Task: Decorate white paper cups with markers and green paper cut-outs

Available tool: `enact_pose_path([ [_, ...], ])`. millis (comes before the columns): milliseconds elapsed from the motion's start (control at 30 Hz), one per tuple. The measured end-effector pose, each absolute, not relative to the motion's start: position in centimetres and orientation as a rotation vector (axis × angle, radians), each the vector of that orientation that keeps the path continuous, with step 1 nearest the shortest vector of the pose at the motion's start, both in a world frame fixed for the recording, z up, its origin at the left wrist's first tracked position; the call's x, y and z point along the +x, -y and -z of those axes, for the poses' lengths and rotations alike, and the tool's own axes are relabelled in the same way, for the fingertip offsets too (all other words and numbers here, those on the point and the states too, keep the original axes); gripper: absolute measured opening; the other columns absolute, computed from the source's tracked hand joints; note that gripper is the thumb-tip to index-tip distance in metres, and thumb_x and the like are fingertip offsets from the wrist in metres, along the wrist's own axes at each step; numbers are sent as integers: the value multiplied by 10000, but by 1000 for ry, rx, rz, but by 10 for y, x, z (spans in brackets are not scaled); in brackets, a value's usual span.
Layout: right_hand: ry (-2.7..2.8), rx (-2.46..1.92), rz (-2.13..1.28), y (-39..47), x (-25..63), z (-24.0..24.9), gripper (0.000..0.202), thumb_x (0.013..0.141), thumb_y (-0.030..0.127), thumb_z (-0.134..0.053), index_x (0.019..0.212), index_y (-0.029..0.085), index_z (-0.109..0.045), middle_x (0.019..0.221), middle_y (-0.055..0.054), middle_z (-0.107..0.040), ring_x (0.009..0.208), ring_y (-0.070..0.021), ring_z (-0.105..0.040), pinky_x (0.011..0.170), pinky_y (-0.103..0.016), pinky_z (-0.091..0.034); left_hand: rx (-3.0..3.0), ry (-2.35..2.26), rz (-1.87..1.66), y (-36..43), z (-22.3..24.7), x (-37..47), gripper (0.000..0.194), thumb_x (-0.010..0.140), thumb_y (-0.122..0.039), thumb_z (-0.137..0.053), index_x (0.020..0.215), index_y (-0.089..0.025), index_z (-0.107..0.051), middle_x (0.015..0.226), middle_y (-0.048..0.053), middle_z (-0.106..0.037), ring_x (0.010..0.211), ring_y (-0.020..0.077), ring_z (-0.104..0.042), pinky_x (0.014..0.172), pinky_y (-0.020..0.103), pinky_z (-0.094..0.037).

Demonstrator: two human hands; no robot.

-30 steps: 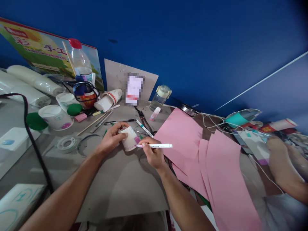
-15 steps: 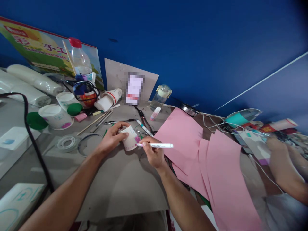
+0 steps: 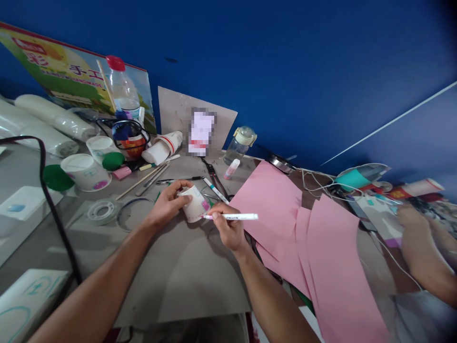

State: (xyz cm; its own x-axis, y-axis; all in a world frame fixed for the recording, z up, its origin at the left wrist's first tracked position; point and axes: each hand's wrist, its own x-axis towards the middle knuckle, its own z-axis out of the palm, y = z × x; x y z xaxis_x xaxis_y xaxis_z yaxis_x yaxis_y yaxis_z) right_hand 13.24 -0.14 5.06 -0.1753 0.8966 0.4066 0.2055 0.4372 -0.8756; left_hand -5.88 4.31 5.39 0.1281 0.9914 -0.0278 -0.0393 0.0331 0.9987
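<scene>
A white paper cup [image 3: 193,206] with pink marks is tilted above the grey table, and my left hand [image 3: 170,204] grips it with the thumb on its side. My right hand [image 3: 227,226] is closed round a white marker [image 3: 241,216], whose pink tip meets the cup's lower right side. Beyond the cup lie a black pen [image 3: 180,180] and a marker with a teal band [image 3: 215,189]. The fingers of my left hand behind the cup are partly hidden.
Pink paper sheets [image 3: 274,209] lie to the right, a tape roll [image 3: 101,212] to the left. Behind stand a glass jar [image 3: 239,145], a blurred phone [image 3: 202,132], a red-capped bottle [image 3: 123,88] and decorated cups [image 3: 86,172]. Another person's arm [image 3: 421,243] is at far right.
The view has shifted slightly, so most things on the left sit a little further right. The cup is turned slightly in my left hand, and the marker tip remains at its side.
</scene>
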Motion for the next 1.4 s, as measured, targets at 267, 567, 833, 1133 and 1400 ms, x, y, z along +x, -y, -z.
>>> enact_pose_path([
  [267, 1682, -976, -783, 1, 132, -51, 236, 922, 298, -486, 810, 194, -667, 733, -37, -649, 726, -178, -593, 678, -313, -455, 1239, -1109, -1119, -44, -50, -59, 358, 703, -327, -679, 1015, -170, -603, 850, 9, -603, 751, 169, -548, 669, 280, -429],
  [567, 1752, -961, -717, 1, 131, -51, 213, 917, 257, -483, 825, 198, -667, 743, -35, -656, 738, -180, -599, 702, -321, -464, 1215, -1123, -1132, -43, -52, -58, 366, 674, -328, -702, 989, -167, -608, 827, 1, -606, 715, 158, -538, 644, 280, -423],
  [833, 1772, -994, -679, 1, 130, -52, 214, 909, 262, -482, 817, 201, -665, 728, -34, -662, 723, -178, -605, 692, -318, -474, 1214, -1129, -1135, -44, -55, -57, 372, 654, -328, -710, 975, -168, -614, 809, 1, -608, 705, 160, -537, 645, 285, -428],
  [1133, 1701, -1012, -747, 1, 130, -50, 242, 916, 289, -472, 787, 201, -658, 717, -32, -649, 705, -173, -601, 648, -300, -463, 1187, -1119, -1132, -43, -52, -57, 370, 661, -324, -712, 983, -174, -610, 815, -4, -608, 701, 155, -537, 648, 283, -428],
  [1400, 1599, -993, -833, 1, 134, -47, 224, 924, 296, -491, 815, 195, -658, 737, -23, -644, 671, -152, -579, 609, -277, -433, 1207, -1135, -1132, -44, -54, -58, 362, 670, -333, -708, 981, -174, -614, 810, 1, -618, 714, 169, -556, 658, 290, -434],
])
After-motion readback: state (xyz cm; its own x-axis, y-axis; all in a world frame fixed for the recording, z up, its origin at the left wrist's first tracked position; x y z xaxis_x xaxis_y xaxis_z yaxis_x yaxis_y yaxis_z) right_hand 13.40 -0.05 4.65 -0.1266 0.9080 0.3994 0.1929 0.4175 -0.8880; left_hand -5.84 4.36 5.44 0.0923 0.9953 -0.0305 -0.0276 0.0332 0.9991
